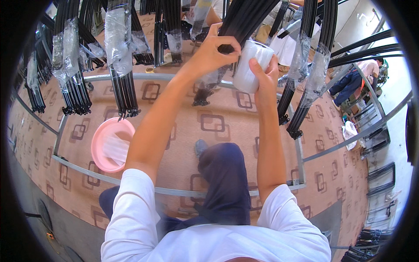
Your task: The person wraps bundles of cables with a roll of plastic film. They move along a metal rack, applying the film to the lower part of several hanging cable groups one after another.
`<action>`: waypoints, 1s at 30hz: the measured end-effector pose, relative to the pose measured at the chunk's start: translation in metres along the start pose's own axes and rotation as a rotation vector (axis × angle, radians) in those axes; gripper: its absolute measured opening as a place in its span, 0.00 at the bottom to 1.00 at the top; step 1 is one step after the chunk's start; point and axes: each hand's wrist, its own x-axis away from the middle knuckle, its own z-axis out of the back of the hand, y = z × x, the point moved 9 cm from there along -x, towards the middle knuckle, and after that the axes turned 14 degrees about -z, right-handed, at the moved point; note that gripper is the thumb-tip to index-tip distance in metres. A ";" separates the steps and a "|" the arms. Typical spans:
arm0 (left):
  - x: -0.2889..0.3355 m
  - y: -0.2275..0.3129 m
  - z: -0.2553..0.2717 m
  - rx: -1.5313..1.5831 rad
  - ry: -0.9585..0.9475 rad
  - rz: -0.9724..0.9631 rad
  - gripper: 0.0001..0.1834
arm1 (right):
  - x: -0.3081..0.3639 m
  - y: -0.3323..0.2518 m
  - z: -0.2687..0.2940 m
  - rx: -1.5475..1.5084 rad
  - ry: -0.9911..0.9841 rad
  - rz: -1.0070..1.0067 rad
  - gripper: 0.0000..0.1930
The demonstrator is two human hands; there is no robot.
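Observation:
My right hand [267,72] grips a roll of whitish plastic wrapping film [253,65], held tilted, thumb across its side. Close by on the left, my left hand [214,51] bends its thumb and forefinger into a ring, their tips meeting at the roll's edge. Whether a thin film end lies between them is too fine to see. Right behind both hands hangs a thick bundle of long black rods [246,17]. Its lower part is partly hidden by my left hand and the roll, and clear film shows around it.
More film-wrapped black bundles [120,56] hang at left, and others [305,83] at right. A grey metal frame [174,191] runs around my legs. A pink basin [98,150] with white material stands on the patterned floor. Another person [358,81] bends over at far right.

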 end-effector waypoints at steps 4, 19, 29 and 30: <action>0.002 -0.009 -0.001 0.148 -0.019 0.071 0.04 | -0.001 0.004 0.002 0.006 -0.045 -0.040 0.29; 0.002 0.008 0.004 0.210 0.043 0.005 0.11 | 0.006 0.005 -0.005 -0.209 -0.135 -0.014 0.29; -0.002 0.005 -0.006 0.275 -0.082 -0.058 0.12 | 0.005 0.031 -0.014 -0.383 -0.319 -0.210 0.29; -0.004 0.006 -0.007 0.282 -0.149 -0.055 0.12 | 0.008 0.032 -0.012 -0.408 -0.332 -0.235 0.29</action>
